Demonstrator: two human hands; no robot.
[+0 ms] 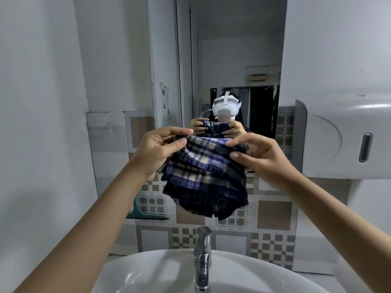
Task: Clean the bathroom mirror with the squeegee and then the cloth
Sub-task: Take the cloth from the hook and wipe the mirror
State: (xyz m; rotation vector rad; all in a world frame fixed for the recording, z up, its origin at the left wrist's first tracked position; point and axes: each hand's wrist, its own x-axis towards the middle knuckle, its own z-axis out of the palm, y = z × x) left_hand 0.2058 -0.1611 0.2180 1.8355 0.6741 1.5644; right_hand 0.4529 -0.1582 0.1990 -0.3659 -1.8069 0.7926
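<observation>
A blue, black and cream plaid cloth (204, 176) hangs in front of me, folded over at the top. My left hand (158, 153) pinches its upper left corner between thumb and fingers. My right hand (260, 157) grips its upper right corner. The tall mirror (232, 49) is on the wall straight ahead, just behind the cloth, and reflects both hands and the cloth. A green object (146, 214), possibly the squeegee, sits low on the wall at the left, partly hidden by my left forearm.
A white sink (148, 273) lies below with a chrome tap (202, 256) at its middle. A grey wall dispenser (342, 140) juts out at the right. Patterned tiles cover the wall under the mirror.
</observation>
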